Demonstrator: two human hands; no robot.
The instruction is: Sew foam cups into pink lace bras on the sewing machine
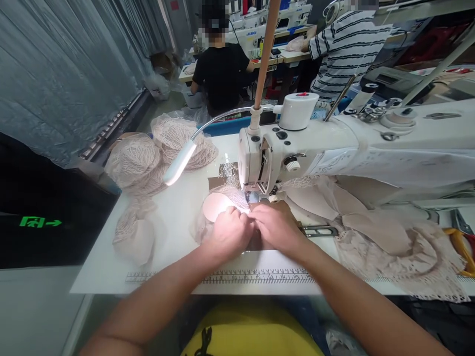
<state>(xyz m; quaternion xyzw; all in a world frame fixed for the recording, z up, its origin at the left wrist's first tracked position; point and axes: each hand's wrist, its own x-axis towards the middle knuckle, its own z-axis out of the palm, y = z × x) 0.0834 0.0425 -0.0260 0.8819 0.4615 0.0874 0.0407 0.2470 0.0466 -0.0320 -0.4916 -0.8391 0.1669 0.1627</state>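
Note:
My left hand (232, 231) is closed, with its fingers pinching the edge of a beige lace bra piece (215, 206) near the sewing machine's needle area. A smooth, rounded cup of that piece shows to the left of my fingers, brightly lit. My right hand (276, 223) touches the left one, its fingers also closed on the fabric edge, just in front of the presser foot. The white sewing machine (256, 158) stands directly beyond both hands. My fingers hide the exact spot where the cloth is gripped.
Stacked lace cups (135, 160) lie at the table's left, with a single lace piece (135, 237) nearer. Sewn beige lace garments (386, 237) spread at right, by orange-handled scissors (458, 247). A lit lamp (180, 163) arches over the table. Two people (220, 74) work beyond.

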